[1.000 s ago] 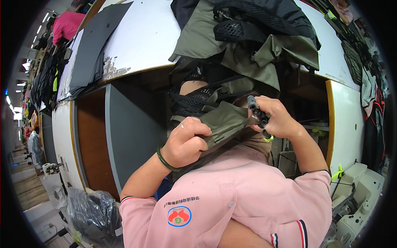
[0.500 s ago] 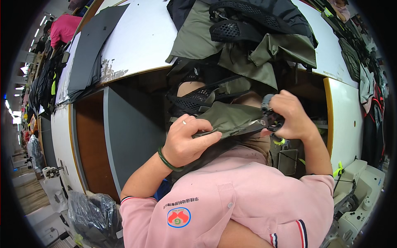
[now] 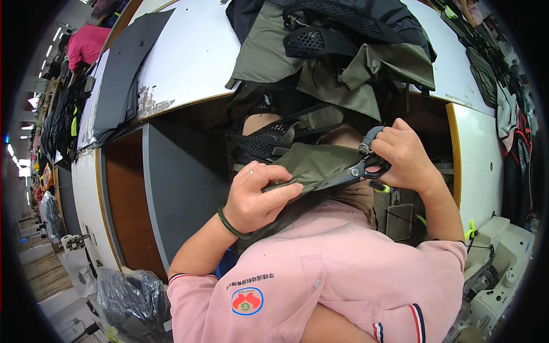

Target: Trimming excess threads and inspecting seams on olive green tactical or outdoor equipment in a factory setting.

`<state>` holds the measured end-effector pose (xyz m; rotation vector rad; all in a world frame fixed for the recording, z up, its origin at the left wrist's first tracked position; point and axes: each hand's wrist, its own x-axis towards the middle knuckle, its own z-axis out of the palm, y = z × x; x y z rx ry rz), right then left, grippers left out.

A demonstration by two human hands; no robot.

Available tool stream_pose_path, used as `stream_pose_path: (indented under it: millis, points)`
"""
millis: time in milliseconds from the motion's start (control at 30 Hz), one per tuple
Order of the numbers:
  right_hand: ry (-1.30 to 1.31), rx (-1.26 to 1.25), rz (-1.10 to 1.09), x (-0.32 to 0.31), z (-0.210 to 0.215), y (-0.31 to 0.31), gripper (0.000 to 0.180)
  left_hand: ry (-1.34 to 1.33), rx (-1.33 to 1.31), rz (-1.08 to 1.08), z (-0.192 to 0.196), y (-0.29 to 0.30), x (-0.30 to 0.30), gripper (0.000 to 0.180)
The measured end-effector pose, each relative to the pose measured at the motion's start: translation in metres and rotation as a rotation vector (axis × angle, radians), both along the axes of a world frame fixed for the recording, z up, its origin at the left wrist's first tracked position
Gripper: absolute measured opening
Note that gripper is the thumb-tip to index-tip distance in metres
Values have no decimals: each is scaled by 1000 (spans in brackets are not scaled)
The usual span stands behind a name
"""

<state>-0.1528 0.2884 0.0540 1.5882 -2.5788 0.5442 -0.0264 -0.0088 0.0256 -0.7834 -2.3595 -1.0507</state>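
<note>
My left hand (image 3: 257, 197) pinches the edge of an olive-green fabric piece (image 3: 317, 163) over my lap. In my right hand (image 3: 403, 157) is a pair of scissors (image 3: 355, 172), with my fingers through the dark handles, one of them wrapped in grey. The blades point left along the edge of the fabric, toward my left hand, and are partly hidden against the cloth. Black mesh straps (image 3: 274, 134) and more of the olive fabric hang down from the table just beyond my hands.
A heap of black and olive bag parts (image 3: 366, 43) lies on the white table (image 3: 194, 48). Dark grey sheets (image 3: 123, 68) are stacked at its left. At the lower right stands a sewing machine (image 3: 503, 268); a plastic-wrapped bundle (image 3: 131, 297) sits at the lower left.
The scissor handles have spread apart in my right hand, and the blades show more clearly along the fabric edge. My left hand keeps its hold, almost unmoved.
</note>
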Motion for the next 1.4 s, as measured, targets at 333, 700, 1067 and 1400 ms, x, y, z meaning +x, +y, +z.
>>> stream_pose_path:
  millis: [333, 700, 1067, 1400]
  points:
    - [-167, -41, 12, 1, -15, 1, 41, 30, 47, 5, 1, 1, -4, 32]
    - [-167, -29, 40, -2, -15, 1, 42, 16, 48, 11, 0, 0, -3, 33]
    - [-655, -151, -82, 16, -9, -29, 43, -486, 390, -2, 4, 0, -5, 21]
    - [-724, -196, -195, -8, -37, -11, 34, -1178, 915, 71, 21, -44, 7, 13]
